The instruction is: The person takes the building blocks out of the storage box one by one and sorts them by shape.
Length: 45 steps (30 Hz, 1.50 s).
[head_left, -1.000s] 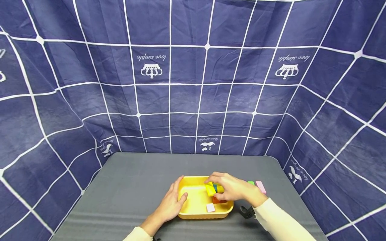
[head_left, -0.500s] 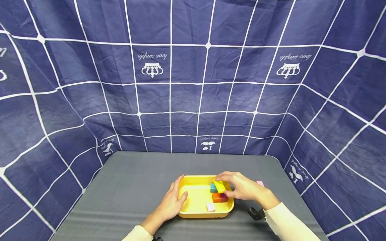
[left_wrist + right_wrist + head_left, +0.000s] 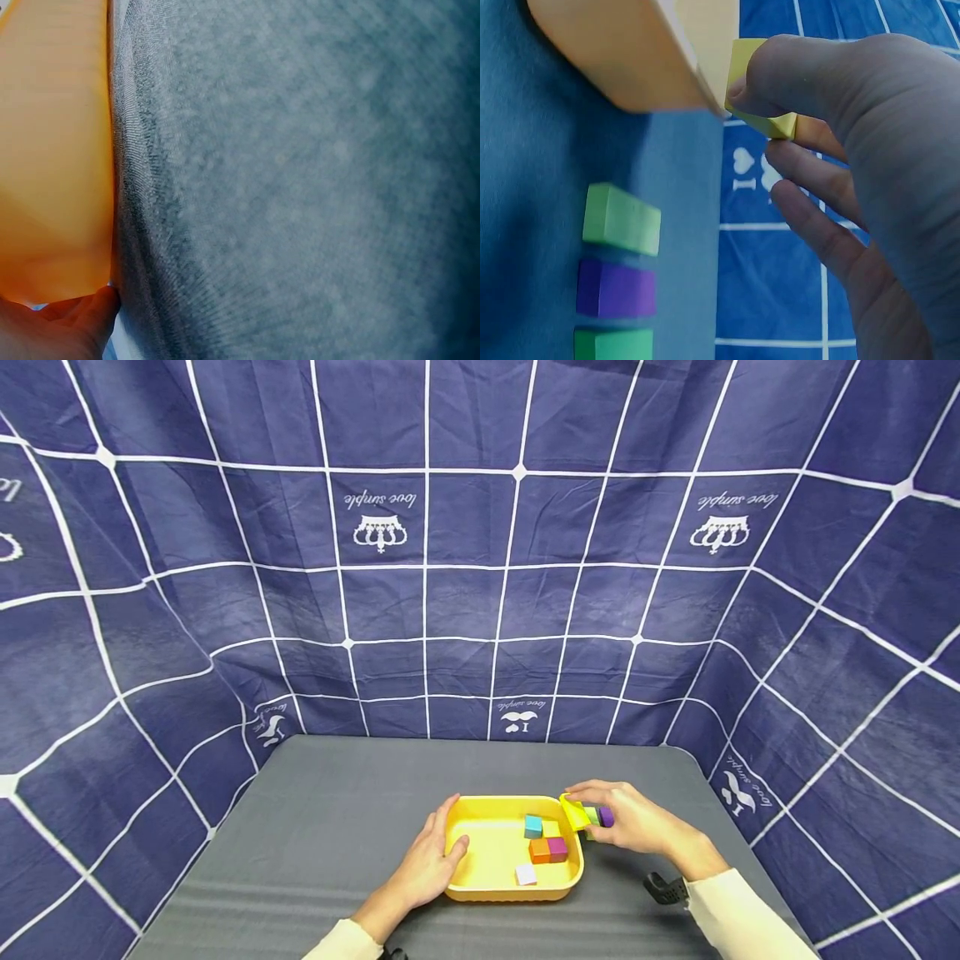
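My left hand point(image 3: 423, 864) holds the left wall of a yellow plastic tray point(image 3: 480, 895), thumb over the rim and fingers along the outside. In the left wrist view, fingertips show at the tray's wall point(image 3: 56, 150). My right hand point(image 3: 637, 818) pinches a yellow block point(image 3: 746, 67) with a wedge-like end between thumb and fingers. It is raised at the tray's right rim. Inside the tray sit a blue cube point(image 3: 532, 827), a pale yellow block point(image 3: 551, 829), an orange block point(image 3: 539, 851), a magenta block point(image 3: 557, 849) and a pale pink block point(image 3: 526, 874).
Right of the tray, on the grey cloth point(image 3: 360, 793), stand a light green block point(image 3: 622, 221), a purple block point(image 3: 619, 289) and a green block point(image 3: 615, 345) in a row. Dark blue grid-patterned curtain point(image 3: 465, 602) surrounds the table at the back and sides.
My right hand has carried the yellow block rightward from over the tray's inside to its right rim, uncovering the blocks in the tray. My left hand stays on the tray.
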Motion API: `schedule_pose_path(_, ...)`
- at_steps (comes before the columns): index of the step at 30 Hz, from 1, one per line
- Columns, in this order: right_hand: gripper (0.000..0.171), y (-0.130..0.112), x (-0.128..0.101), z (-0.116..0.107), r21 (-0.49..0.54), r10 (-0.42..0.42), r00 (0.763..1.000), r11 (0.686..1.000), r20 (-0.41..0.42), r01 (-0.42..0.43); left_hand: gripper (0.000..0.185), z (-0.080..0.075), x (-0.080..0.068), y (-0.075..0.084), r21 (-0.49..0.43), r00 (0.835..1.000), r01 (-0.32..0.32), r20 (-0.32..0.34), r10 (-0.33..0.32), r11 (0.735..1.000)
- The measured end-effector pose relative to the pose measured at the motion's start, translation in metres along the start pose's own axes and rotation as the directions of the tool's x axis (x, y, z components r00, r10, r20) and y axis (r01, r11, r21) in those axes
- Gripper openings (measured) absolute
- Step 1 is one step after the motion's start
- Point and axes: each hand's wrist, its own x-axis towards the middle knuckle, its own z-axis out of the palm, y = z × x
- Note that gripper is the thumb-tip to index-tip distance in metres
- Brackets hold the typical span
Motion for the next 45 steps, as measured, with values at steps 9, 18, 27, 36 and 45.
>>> schedule_pose_path(9, 0.056, 0.022, -0.022, -0.005, -0.012, 0.028, 0.997, 1.0, -0.073, -0.029, 0.075, 0.001, 0.001, 0.0, 0.0, 1.0, -0.004, 0.002, 0.004, 1.0)
schedule_pose_path(18, 0.057, 0.042, -0.04, -0.005, 0.023, 0.023, 0.987, 1.0, -0.156, -0.019, 0.075, 0.0, 0.001, -0.001, -0.009, 1.0, -0.002, 0.011, 0.002, 1.0)
schedule_pose_path(27, 0.059, 0.058, -0.056, -0.008, -0.025, 0.033, 0.977, 0.999, -0.209, -0.039, 0.075, 0.0, 0.001, -0.002, 0.002, 1.0, -0.007, 0.009, 0.007, 1.0)
schedule_pose_path(36, 0.063, 0.078, -0.08, -0.008, -0.029, 0.059, 0.97, 0.997, -0.237, -0.068, 0.075, 0.0, 0.0, -0.001, -0.006, 1.0, 0.003, 0.02, -0.003, 1.0)
schedule_pose_path(45, 0.059, 0.095, -0.097, -0.009, -0.047, 0.124, 0.967, 0.989, -0.224, -0.138, 0.074, 0.0, 0.0, 0.0, 0.006, 1.0, -0.004, 0.006, 0.004, 1.0)
